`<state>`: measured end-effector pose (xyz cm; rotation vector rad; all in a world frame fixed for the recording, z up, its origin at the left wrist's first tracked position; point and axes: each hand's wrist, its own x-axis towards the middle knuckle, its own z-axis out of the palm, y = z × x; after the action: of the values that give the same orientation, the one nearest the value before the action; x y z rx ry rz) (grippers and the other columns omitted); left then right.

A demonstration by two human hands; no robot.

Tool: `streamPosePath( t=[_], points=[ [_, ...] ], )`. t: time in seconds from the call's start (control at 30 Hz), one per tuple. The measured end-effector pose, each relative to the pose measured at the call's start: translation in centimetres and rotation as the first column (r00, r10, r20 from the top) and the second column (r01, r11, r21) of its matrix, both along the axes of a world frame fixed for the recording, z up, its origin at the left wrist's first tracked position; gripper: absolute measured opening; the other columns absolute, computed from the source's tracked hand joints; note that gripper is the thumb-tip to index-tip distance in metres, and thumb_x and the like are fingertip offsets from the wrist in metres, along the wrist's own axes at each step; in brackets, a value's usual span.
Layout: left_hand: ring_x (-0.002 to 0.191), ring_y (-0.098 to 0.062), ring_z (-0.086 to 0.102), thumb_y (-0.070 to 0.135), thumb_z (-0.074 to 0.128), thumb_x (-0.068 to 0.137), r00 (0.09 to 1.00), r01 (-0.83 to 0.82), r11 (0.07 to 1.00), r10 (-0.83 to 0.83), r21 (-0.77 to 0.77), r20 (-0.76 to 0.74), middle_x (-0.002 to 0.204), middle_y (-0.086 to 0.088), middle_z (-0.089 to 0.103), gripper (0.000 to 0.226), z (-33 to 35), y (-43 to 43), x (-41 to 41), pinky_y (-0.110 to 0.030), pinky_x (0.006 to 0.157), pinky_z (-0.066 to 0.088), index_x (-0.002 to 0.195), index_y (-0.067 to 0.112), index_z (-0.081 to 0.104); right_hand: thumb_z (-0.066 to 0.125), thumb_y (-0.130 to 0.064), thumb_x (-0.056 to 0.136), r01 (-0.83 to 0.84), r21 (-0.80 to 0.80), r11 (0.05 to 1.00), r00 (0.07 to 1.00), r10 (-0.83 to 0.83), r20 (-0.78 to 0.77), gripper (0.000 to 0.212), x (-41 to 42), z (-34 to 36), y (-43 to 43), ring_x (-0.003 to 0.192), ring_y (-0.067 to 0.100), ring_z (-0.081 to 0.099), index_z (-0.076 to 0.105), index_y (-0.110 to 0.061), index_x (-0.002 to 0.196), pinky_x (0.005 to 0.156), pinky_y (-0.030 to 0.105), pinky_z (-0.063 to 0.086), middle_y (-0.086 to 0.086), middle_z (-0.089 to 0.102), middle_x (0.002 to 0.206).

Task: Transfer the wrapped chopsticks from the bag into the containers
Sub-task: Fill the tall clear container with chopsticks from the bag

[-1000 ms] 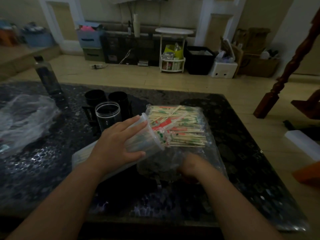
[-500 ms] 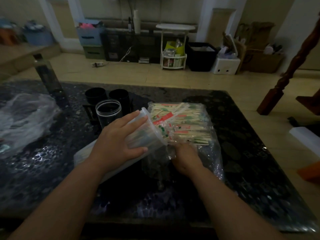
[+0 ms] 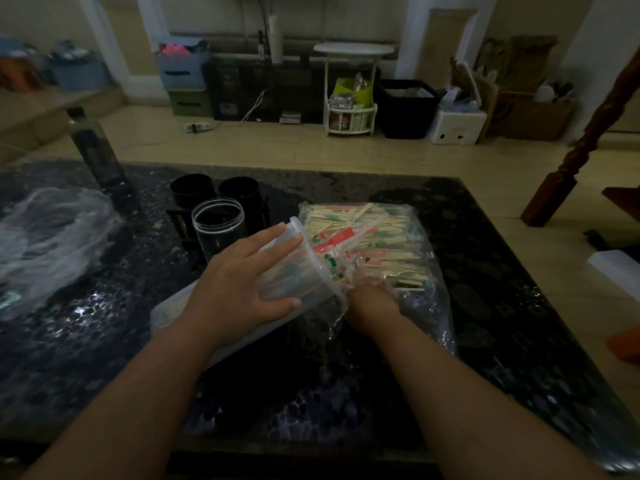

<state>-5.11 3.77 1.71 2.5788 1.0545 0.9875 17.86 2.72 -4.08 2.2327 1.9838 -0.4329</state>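
A clear plastic bag (image 3: 427, 308) full of wrapped chopsticks (image 3: 381, 244) lies on the dark table (image 3: 491, 299). A translucent container (image 3: 306, 271) lies tilted on its side with its open mouth against the bag; a few chopsticks show faintly inside it. My left hand (image 3: 239, 282) holds this container from above, fingers spread over the top and thumb on the near side. My right hand (image 3: 370, 303) reaches into the bag's opening beside the container's rim. Its fingers are hidden under crinkled plastic and chopsticks.
An upright clear jar (image 3: 218, 226) stands just left of the bag, with two black cups (image 3: 192, 190) (image 3: 242, 192) behind it. A dark bottle (image 3: 97, 150) stands at the table's far left edge, and crumpled clear plastic (image 3: 45, 237) lies at the left.
My right hand has moved forward from the bag's near end into its opening, up to the chopsticks. The container's mouth sits a little closer to the bag.
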Motion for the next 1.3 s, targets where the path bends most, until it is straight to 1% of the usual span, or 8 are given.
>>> streamPosePath(
  t=[0.2,0.43,0.7,0.77,0.87,1.0,1.17,1.3],
  points=[
    [0.134,-0.012,0.042,0.063,0.066,0.066,1.0,0.012,1.0,-0.012,-0.01,0.015,0.152,0.013,0.037,0.086,0.0,0.0,0.0,-0.045,0.108,0.039,0.144,0.045,0.035,0.053,-0.022,0.097,0.018,-0.018,1.0,0.999,-0.018,-0.031,0.04,0.3,0.3,0.5,0.127,0.032,0.051,0.054,-0.008,0.135,0.104,0.039,0.04,0.015,0.052,0.14],
    [0.133,0.0,0.035,0.064,0.065,0.066,1.0,-0.006,1.0,0.006,0.002,0.004,0.152,0.019,0.033,0.084,0.1,0.0,-0.2,-0.032,0.106,0.032,0.142,0.052,0.032,0.048,-0.017,0.097,0.048,-0.009,0.999,0.998,-0.048,-0.042,0.037,0.3,0.7,0.3,0.124,0.034,0.053,0.055,-0.007,0.132,0.104,0.041,0.041,0.017,0.055,0.136],
    [0.133,-0.009,0.041,0.063,0.065,0.066,1.0,-0.005,1.0,0.005,-0.001,-0.004,0.151,0.016,0.034,0.082,0.1,0.1,-0.1,-0.034,0.107,0.033,0.142,0.046,0.038,0.053,-0.032,0.098,0.064,0.001,0.998,0.992,-0.063,-0.112,0.037,0.5,0.5,-0.6,0.116,0.032,0.059,0.058,-0.009,0.126,0.094,0.035,0.045,0.013,0.061,0.128],
    [0.134,-0.01,0.041,0.063,0.065,0.066,1.0,-0.006,1.0,0.006,-0.006,-0.002,0.151,0.017,0.034,0.082,0.1,0.0,-0.2,-0.034,0.108,0.034,0.141,0.045,0.039,0.049,-0.027,0.099,0.066,0.031,0.997,0.993,-0.063,-0.103,0.037,0.6,0.2,-1.1,0.121,0.031,0.053,0.055,-0.009,0.13,0.099,0.035,0.041,0.015,0.055,0.134],
    [0.134,-0.009,0.041,0.064,0.064,0.065,1.0,-0.011,1.0,0.01,-0.012,-0.008,0.15,0.018,0.034,0.082,0.1,0.0,-0.3,-0.034,0.108,0.034,0.141,0.045,0.039,0.046,-0.025,0.098,0.051,0.089,0.995,0.997,-0.045,-0.069,0.044,0.0,-0.6,-2.7,0.13,0.031,0.041,0.046,-0.014,0.141,0.106,0.04,0.034,0.013,0.043,0.142],
    [0.135,-0.01,0.041,0.064,0.065,0.065,1.0,-0.019,1.0,0.019,-0.024,0.005,0.151,0.016,0.035,0.083,0.2,-0.1,-0.4,-0.038,0.11,0.036,0.141,0.045,0.039,0.044,-0.041,0.083,0.113,0.136,0.984,0.993,-0.105,-0.06,0.066,-0.1,-2.2,-3.6,0.129,0.034,0.043,0.037,-0.02,0.145,0.1,0.052,0.044,0.01,0.04,0.147],
    [0.137,-0.01,0.039,0.064,0.065,0.063,1.0,-0.026,0.999,0.026,-0.044,0.004,0.152,0.015,0.034,0.084,0.2,-0.1,-0.5,-0.042,0.11,0.037,0.141,0.048,0.037,0.043,-0.018,0.096,0.009,0.172,0.985,1.0,-0.009,0.002,0.048,0.0,-0.1,-5.3,0.109,0.032,0.063,0.033,-0.016,0.142,0.086,0.04,0.05,0.012,0.063,0.123],
    [0.136,0.001,0.027,0.068,0.064,0.058,0.998,-0.061,0.993,0.061,-0.098,-0.002,0.153,0.017,0.027,0.092,0.4,-0.2,-0.4,-0.032,0.108,0.031,0.142,0.053,0.028,0.051,-0.039,0.096,-0.052,0.048,0.998,0.993,0.057,-0.108,0.039,-0.3,2.9,-6.4,0.111,0.03,0.061,0.051,-0.027,0.133,0.088,0.037,0.048,0.011,0.063,0.125]
  ],
)
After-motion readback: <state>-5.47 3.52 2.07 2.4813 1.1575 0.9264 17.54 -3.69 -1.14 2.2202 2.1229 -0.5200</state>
